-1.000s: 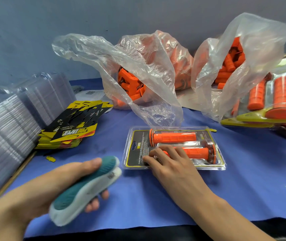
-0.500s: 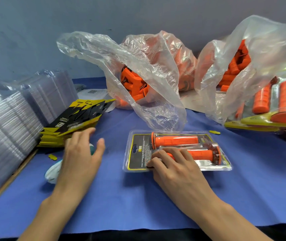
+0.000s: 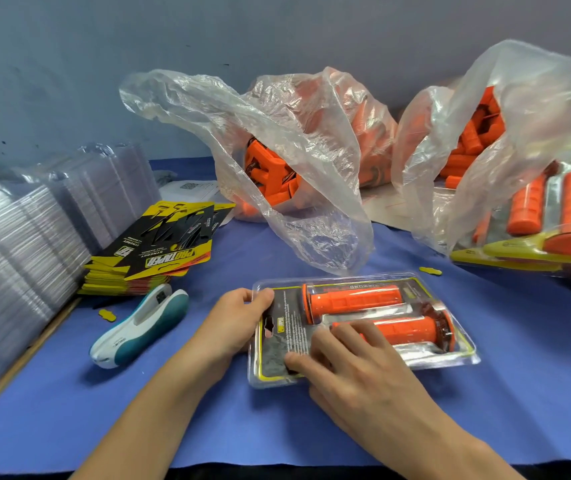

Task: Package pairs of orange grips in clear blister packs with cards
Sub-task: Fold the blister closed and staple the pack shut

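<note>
A clear blister pack [image 3: 457, 358] lies on the blue cloth in front of me, holding a black-and-yellow card and two orange grips [image 3: 353, 299] side by side. My left hand [image 3: 239, 317] grips the pack's left edge, thumb on top near the far corner. My right hand [image 3: 346, 362] lies on top of the pack with fingers spread, pressing the card and the near grip. A teal-and-white stapler [image 3: 142, 327] lies on the cloth to the left, untouched.
A stack of yellow-black cards [image 3: 159, 251] sits at left, beside rows of empty clear blisters [image 3: 27, 237]. Two plastic bags of orange grips [image 3: 277, 174] [image 3: 478, 140] stand behind the pack. Finished packs [image 3: 554, 223] pile at the right edge.
My left hand set the stapler down on the cloth at left, then moved right and took hold of the pack's left edge. My right hand stayed on the pack.
</note>
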